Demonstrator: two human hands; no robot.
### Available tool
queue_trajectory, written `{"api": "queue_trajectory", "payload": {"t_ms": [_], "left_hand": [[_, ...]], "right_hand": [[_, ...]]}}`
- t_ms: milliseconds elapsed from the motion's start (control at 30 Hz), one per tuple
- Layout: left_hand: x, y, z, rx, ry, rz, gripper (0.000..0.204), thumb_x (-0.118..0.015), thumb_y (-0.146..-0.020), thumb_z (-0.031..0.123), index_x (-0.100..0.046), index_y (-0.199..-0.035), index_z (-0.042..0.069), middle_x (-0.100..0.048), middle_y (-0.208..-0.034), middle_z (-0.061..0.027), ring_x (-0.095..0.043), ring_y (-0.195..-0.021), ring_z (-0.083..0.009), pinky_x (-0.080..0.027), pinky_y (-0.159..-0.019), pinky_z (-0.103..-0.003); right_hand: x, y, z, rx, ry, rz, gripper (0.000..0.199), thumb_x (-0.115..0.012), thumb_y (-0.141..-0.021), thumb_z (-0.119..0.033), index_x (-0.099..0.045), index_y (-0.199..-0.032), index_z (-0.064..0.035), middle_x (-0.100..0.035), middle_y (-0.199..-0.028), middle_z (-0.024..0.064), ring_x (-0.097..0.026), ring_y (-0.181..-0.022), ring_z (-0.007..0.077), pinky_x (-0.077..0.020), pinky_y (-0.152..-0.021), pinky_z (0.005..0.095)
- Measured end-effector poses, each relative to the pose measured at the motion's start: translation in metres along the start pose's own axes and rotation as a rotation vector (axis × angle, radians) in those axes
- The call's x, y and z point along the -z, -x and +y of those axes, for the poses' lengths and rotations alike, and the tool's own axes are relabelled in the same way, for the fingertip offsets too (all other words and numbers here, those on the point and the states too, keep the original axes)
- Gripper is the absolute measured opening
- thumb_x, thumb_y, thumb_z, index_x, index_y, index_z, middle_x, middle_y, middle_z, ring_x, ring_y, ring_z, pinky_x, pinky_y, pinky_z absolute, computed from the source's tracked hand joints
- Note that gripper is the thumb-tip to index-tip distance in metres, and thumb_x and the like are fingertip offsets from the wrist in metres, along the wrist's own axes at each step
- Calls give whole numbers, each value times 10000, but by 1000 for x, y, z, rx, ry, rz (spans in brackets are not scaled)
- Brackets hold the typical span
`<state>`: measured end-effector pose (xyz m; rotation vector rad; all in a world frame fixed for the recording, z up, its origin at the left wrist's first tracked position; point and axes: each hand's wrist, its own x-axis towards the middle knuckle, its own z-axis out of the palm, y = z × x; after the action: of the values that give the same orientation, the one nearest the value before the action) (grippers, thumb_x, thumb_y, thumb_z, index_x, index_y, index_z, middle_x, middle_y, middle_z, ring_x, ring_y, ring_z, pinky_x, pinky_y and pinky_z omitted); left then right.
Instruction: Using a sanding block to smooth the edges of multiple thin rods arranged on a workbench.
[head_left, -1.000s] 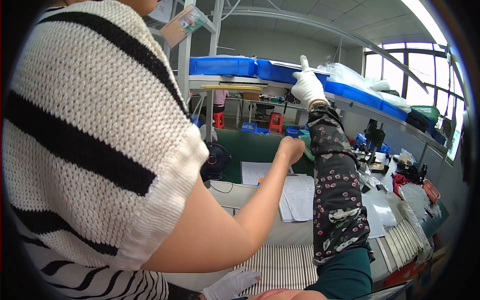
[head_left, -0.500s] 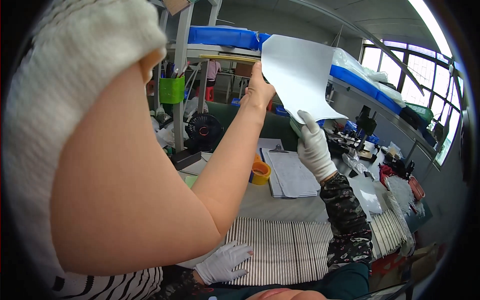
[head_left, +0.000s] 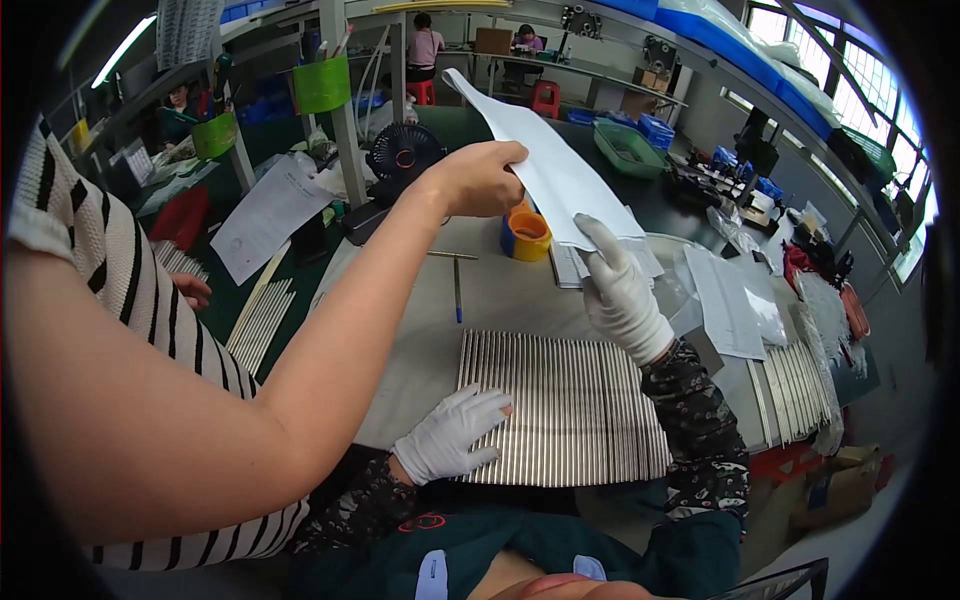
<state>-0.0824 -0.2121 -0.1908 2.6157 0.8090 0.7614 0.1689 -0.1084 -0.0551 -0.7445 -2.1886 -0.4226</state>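
My right hand, in a white glove, pinches the lower edge of a white paper sheet held up over the bench. A co-worker's bare hand grips the same sheet by its left side. My left hand, also gloved, lies with outstretched fingers on the left end of a row of thin silvery metal rods. The rods lie side by side along the bench's near edge. Behind the raised sheet, other papers are partly hidden.
The co-worker's arm crosses from the left. Yellow tape rolls, a pen and a black fan stand or lie beyond the rods. More rods are at right, others at left. A green basket sits farther back.
The sheet has come down and tilted, with the co-worker's hand moving lower and left on it. My head view has shifted, showing more of the room. My left hand stays on the rods.
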Motion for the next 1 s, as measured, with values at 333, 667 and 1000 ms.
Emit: {"api": "queue_trajectory", "payload": {"t_ms": [333,667,1000], "left_hand": [[2,-6,3,31,-19,-79,630,-734,-701,287,-538,-1231,7,-502,-1343,-171,-447,-1283,-343,-300,-1102,-491],[3,-21,8,49,-126,-291,709,-721,-706,361,-509,-1296,28,-432,-1408,-181,-377,-1324,-374,-233,-1097,-562],[3,-17,4,54,-161,-331,747,-666,-761,422,-424,-1392,104,-386,-1432,-216,-358,-1303,-439,-243,-1074,-586]], "right_hand": [[26,94,-39,-183,-14,-319,635,-708,-746,-159,-434,-1305,-33,-424,-1371,252,-497,-1195,396,-462,-935,423],[67,227,-57,-678,321,-652,755,-457,-896,-573,-390,-1363,16,-385,-1365,283,-350,-1286,462,-293,-1050,580],[54,214,-64,-555,142,-675,810,-490,-855,-589,-378,-1347,46,-395,-1375,263,-356,-1307,435,-276,-1095,523]]}}
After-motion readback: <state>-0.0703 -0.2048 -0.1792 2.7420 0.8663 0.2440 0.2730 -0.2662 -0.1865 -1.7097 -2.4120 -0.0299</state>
